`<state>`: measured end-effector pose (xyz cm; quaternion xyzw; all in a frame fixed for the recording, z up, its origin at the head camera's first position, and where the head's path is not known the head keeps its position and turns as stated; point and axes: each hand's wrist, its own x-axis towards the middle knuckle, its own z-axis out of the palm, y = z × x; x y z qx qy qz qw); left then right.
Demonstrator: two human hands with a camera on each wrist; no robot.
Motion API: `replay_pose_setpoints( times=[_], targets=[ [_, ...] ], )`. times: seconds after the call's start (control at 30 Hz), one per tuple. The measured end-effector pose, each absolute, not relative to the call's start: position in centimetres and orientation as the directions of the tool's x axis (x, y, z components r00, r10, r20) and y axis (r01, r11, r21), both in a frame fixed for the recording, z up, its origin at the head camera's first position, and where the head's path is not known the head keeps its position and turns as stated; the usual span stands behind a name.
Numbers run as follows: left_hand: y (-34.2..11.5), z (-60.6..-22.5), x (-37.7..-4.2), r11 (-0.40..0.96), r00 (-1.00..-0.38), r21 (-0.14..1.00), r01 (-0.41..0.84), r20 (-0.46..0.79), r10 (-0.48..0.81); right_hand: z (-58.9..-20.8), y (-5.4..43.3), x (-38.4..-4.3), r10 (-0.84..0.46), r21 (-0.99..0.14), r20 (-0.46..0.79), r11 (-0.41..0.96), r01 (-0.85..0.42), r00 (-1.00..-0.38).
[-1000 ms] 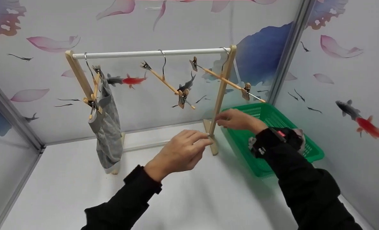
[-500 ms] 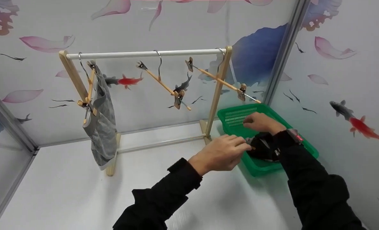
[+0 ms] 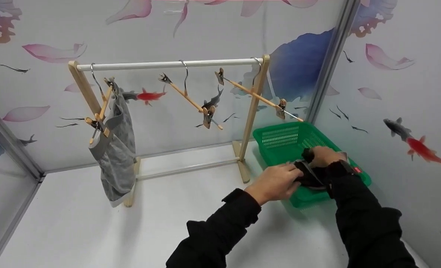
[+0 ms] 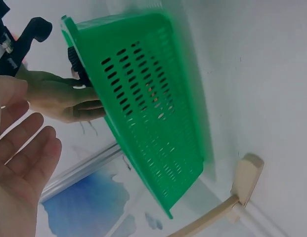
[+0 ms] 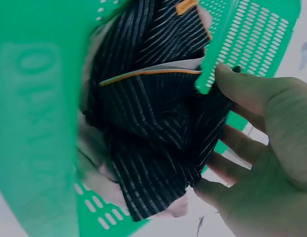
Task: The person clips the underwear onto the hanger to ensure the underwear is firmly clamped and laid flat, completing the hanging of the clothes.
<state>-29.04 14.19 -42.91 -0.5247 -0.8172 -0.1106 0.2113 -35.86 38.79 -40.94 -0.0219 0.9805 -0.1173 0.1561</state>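
Note:
In the green basket (image 3: 280, 139) lies a black garment with thin light stripes and orange trim (image 5: 153, 108). My right hand (image 3: 322, 156) reaches in and pinches its edge between thumb and fingers, lifting a fold. Over the basket's near left rim is my left hand (image 3: 276, 182), its fingertips overlapping the dark cloth in the head view. The left wrist view shows that hand's fingers (image 4: 42, 153) loosely bent with nothing between them. Part of the garment is hidden behind both hands. Pale pink cloth (image 5: 101, 185) shows beneath it.
A wooden rack with a white bar (image 3: 138, 66) stands left of the basket. Grey underpants (image 3: 118, 160) hang clipped on its left hanger. The middle clip hanger (image 3: 187, 91) and right clip hanger (image 3: 250, 90) carry no clothes. Printed walls enclose the white table (image 3: 183, 219).
Both hands have moved right, away from the rack, to the basket. The right hand has lowered into it and taken hold of the black striped garment. The grey underpants sway slightly.

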Motion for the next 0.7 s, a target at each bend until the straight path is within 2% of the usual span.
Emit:
replay_pose_setpoints(
  times=[0.07, 0.17, 0.4, 0.57, 0.7],
  targets=[
    [14.8, -43.3, -29.0, 0.45, -0.395, -0.024, 0.893, 0.439, 0.807, -41.1, 38.7, -35.6, -0.032, -0.183, -0.34, 0.983, 0.032, -0.94],
    [15.4, -43.8, -29.0, 0.48, -0.441, 0.009, 0.877, 0.411, 0.798, -41.4, 38.4, -35.2, -0.023, -0.108, -0.362, 0.994, 0.018, -0.932],
    [15.7, -44.4, -28.8, 0.527, -0.516, 0.055, 0.848, 0.31, 0.798, -42.2, 38.3, -34.6, -0.147, 0.01, -0.199, 0.988, -0.152, -0.969],
    [15.6, -44.9, -28.8, 0.553, -0.546, 0.054, 0.831, 0.265, 0.795, -42.4, 38.2, -34.3, -0.142, 0.058, -0.169, 0.986, -0.154, -0.975],
    [15.7, -45.3, -28.9, 0.57, -0.558, 0.026, 0.821, 0.251, 0.791, -42.4, 38.3, -34.2, -0.074, 0.061, -0.175, 0.994, -0.086, -0.982]
  ],
)
